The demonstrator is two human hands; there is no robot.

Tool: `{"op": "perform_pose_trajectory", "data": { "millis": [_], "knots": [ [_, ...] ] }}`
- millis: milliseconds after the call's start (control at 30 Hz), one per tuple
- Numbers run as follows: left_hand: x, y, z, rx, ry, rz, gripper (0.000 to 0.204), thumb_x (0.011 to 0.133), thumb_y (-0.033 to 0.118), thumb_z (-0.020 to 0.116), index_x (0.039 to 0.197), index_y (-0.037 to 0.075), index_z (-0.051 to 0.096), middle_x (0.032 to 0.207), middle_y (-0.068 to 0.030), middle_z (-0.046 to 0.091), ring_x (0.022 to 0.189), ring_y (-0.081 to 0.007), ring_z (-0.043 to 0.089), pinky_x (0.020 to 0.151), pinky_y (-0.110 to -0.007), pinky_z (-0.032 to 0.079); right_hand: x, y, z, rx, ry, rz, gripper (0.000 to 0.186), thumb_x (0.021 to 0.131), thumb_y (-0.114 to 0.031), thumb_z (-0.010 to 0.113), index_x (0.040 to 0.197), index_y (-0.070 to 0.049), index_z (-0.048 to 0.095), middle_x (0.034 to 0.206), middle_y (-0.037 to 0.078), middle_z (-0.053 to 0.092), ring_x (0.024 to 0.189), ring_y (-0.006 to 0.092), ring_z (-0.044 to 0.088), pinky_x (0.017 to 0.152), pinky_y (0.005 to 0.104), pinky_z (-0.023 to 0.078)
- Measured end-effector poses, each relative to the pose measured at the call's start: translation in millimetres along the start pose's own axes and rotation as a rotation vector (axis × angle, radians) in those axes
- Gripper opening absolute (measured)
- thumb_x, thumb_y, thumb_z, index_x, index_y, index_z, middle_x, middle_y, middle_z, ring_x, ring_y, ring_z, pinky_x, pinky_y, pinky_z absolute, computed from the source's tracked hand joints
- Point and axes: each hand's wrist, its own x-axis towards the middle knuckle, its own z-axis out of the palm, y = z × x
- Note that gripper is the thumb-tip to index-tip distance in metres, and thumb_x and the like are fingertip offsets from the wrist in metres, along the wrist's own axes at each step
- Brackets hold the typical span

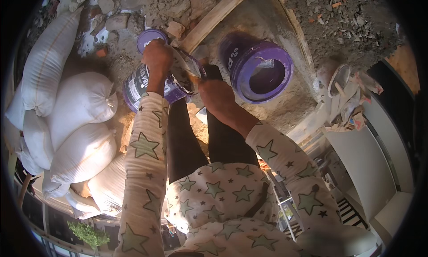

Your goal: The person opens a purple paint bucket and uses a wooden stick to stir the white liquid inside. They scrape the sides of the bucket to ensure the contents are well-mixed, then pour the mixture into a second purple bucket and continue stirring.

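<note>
A purple paint bucket (131, 89) with a dark label is tipped over in front of me, its mouth turned to the right. My left hand (158, 60) is closed on the upper part of its rim. At the bucket's mouth, my right hand (217, 98) is closed round a tool with a brownish, wood-like part (193, 77); its working end is hidden inside the bucket, so its kind cannot be told. To the right, a second purple bucket (237, 51) leans with its pale-smeared mouth facing me. Beyond my left hand is a round purple lid (150, 37).
Stuffed white sacks (82, 105) are piled on the left. Wooden planks (214, 21) frame the ground around the second bucket. Stones (117, 21) lie at the far left, rubble (347, 20) at the far right. Torn scraps (352, 105) lie on the right.
</note>
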Motion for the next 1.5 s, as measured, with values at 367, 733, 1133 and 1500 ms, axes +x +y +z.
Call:
{"op": "perform_pose_trajectory", "data": {
  "millis": [367,733,1133,1500],
  "knots": [
    [5,3,-1,-0.015,-0.025,0.014,0.027,0.077,0.016,0.06,0.099,0.014,0.076,0.099,-0.0195,0.071,0.094,-0.0369,0.069,0.085,-0.044,0.054,44,6,16,-0.011,0.078,-0.123,0.021,0.092,-0.017,0.055,0.088,-0.005,0.072,0.077,0.012,0.07,0.074,0.0295,0.072,0.064,0.0405,0.059],
    [9,-7,0,0.026,-0.051,0.038,0.035,0.075,0.012,0.06,0.106,0.017,0.075,0.105,-0.0151,0.071,0.097,-0.0336,0.069,0.088,-0.041,0.054,20,12,2,-0.11,0.061,-0.104,0.02,0.091,-0.016,0.056,0.088,-0.008,0.073,0.076,0.01,0.07,0.075,0.0275,0.071,0.063,0.0376,0.059],
    [14,-13,0,0.0,-0.044,0.109,0.033,0.074,0.012,0.061,0.102,0.014,0.076,0.101,-0.0145,0.072,0.095,-0.0327,0.069,0.086,-0.04,0.054,47,3,29,-0.088,0.139,-0.108,0.021,0.091,-0.019,0.056,0.084,-0.01,0.074,0.08,0.009,0.071,0.08,0.0253,0.072,0.064,0.0365,0.059],
    [5,0,-1,0.038,-0.056,0.103,0.034,0.073,0.012,0.061,0.104,0.014,0.076,0.102,-0.0157,0.071,0.095,-0.0334,0.069,0.085,-0.041,0.054,20,14,9,-0.068,0.075,-0.063,0.019,0.091,-0.016,0.057,0.088,-0.009,0.074,0.083,0.009,0.071,0.083,0.0238,0.072,0.068,0.0371,0.059]
  ]
}}
